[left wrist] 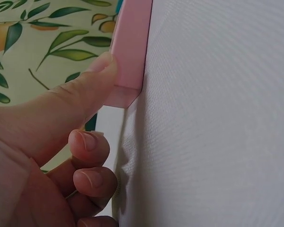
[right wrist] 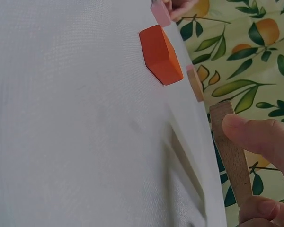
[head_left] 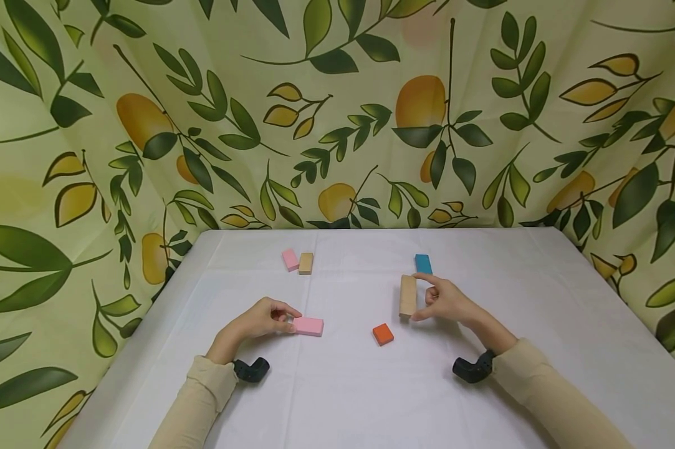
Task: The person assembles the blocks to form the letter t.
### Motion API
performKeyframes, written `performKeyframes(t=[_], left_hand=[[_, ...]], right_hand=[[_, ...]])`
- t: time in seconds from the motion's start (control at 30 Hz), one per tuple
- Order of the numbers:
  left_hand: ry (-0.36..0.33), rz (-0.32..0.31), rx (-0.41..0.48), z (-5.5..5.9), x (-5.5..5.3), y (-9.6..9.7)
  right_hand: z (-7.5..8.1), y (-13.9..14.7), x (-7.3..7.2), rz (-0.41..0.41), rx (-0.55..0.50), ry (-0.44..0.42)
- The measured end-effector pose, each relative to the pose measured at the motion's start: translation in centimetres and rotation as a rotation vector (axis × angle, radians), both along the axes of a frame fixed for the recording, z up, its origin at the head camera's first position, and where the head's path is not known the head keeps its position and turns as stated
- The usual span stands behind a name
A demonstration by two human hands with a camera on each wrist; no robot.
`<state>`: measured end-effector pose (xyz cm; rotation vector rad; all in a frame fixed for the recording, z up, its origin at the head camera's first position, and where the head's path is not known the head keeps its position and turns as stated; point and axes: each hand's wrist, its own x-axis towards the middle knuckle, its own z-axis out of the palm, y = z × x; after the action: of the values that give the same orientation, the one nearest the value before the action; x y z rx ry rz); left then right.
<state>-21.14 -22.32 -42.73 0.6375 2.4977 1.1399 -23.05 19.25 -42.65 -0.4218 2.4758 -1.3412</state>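
Observation:
My left hand (head_left: 267, 318) pinches one end of a pink wooden block (head_left: 309, 327) that lies on the white cloth. In the left wrist view the thumb presses that block's side, while the other fingers curl below it. My right hand (head_left: 446, 300) grips a plain wooden block (head_left: 407, 296) by its two ends, between thumb and a finger. The right wrist view shows this plain block (right wrist: 231, 151) raised off the cloth, with a shadow beneath. Between the hands, nearer the front, lies an orange block (head_left: 383, 334). A blue block (head_left: 423, 263) lies just beyond the right hand.
Farther back on the left, a second pink block (head_left: 290, 259) lies beside another plain wooden block (head_left: 306, 264). White cloth covers the table (head_left: 348, 399). A leaf-and-fruit patterned curtain (head_left: 337, 125) hangs behind it and along the sides.

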Motion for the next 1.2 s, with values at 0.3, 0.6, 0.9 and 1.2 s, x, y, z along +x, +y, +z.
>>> performKeyframes(t=[0.3, 0.6, 0.9, 1.2], left_hand=[[-0.012, 0.008, -0.011, 0.1, 0.0, 0.0], [-0.016, 0.016, -0.014, 0.1, 0.0, 0.0], [-0.018, 0.017, -0.012, 0.0, -0.1, 0.1], [-0.008, 0.017, -0.015, 0.1, 0.0, 0.0]], right_hand=[[-0.4, -0.9, -0.6, 0.006, 0.038, -0.002], [-0.9, -1.8, -1.0, 0.044, -0.002, -0.001], [-1.1, -2.6, -1.3, 0.052, 0.005, 0.004], [-1.4, -3.3, -1.7, 0.056, -0.008, -0.010]])
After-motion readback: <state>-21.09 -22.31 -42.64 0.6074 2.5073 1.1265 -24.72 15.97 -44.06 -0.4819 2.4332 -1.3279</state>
